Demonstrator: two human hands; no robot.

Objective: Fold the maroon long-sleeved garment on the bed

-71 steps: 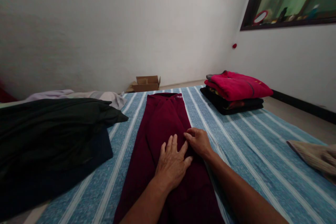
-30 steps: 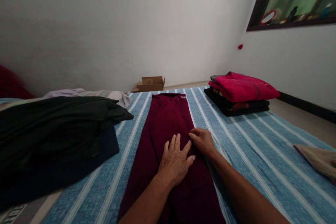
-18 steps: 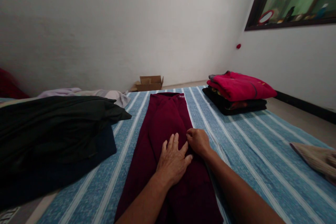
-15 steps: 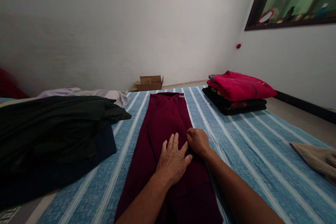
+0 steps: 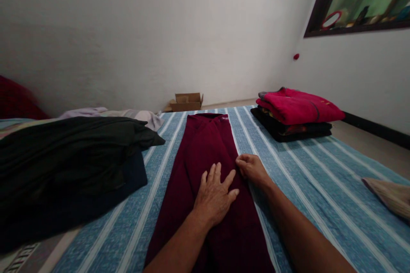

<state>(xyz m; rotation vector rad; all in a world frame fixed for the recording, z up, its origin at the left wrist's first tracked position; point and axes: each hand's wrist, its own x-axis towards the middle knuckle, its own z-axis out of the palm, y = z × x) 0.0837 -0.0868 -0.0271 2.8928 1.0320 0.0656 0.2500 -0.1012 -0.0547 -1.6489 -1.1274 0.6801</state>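
Observation:
A pair of maroon trousers (image 5: 208, 140) lies lengthwise on the bed, folded into a long strip with its waist end farthest from me. My left hand (image 5: 215, 194) rests palm down on the cloth, fingers spread. At the right edge of the trousers, my right hand (image 5: 251, 169) is closed, its fingertips pinching the cloth there. The near end of the trousers runs out of the picture below, partly covered by my left forearm.
Dark clothes (image 5: 80, 153) are heaped on the left of the striped blue bedsheet (image 5: 288, 192). Folded pink and black clothes (image 5: 297, 108) stand stacked at the far right. A beige cloth (image 5: 389, 196) lies at the right edge. Behind the bed is a cardboard box (image 5: 187, 101).
My right hand has slid slightly outward to the right along the trousers' edge, away from my left hand. The left hand stays flat on the cloth. The view has shifted slightly.

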